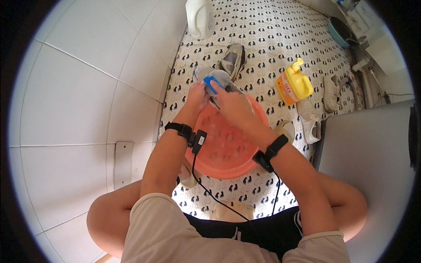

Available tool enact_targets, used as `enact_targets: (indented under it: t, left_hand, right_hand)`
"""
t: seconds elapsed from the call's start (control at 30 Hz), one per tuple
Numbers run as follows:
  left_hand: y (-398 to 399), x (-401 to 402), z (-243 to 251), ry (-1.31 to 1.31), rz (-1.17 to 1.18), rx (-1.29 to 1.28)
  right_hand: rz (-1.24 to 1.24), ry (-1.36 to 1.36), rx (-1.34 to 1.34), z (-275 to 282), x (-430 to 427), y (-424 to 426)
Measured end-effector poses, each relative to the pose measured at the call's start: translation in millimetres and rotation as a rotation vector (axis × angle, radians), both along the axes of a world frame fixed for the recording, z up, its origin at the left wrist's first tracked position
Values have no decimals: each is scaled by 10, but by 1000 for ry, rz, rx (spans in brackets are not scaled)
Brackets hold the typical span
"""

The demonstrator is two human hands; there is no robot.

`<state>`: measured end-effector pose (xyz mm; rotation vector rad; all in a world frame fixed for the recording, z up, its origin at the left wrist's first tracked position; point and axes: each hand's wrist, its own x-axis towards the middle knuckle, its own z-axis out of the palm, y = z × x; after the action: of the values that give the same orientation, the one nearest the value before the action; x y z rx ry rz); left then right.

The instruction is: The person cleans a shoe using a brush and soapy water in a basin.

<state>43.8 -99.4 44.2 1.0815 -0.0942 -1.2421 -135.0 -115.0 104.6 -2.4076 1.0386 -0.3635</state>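
Observation:
My left hand (198, 96) grips a wet grey-and-white shoe (223, 76) over the far rim of an orange plastic basin (227, 169). In my right hand (235, 107) is a blue scrubbing brush (213, 83), pressed against the shoe. What look like suds whiten the shoe near the brush, and my fingers hide part of it. Water stands in the basin under my wrists. Just beyond, a second grey sneaker (234, 60) rests on the patterned floor.
To the right stands a yellow pump bottle (294, 83), with white shoes (309, 121) beside it and another pale shoe (330, 93) farther off. A white jug (200, 19) is by the tiled wall (72, 108). A grey appliance-like box (368, 144) flanks my right side. A teal basin (338, 31) lies at far right.

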Motion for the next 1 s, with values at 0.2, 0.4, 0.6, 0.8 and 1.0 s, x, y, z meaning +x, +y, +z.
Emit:
enact_targets:
  t: [0.2, 0.4, 0.6, 0.8, 1.0]
  left_hand:
    - [-29, -131, 23, -10, -74, -76]
    - [55, -59, -39, 3, -28, -64]
    - [66, -143, -22, -114, -153, -186]
    - [-78, -243, 16, -163, -72, -106]
    - [-136, -209, 4, -249, 40, -8]
  right_hand:
    - [-140, -27, -158, 6, 162, -253]
    - [-28, -43, -117, -81, 193, 2]
    - [-172, -71, -145, -33, 174, -275]
    - [-293, -298, -20, -27, 46, -314]
    - [-382, -393, 449, -145, -290, 48]
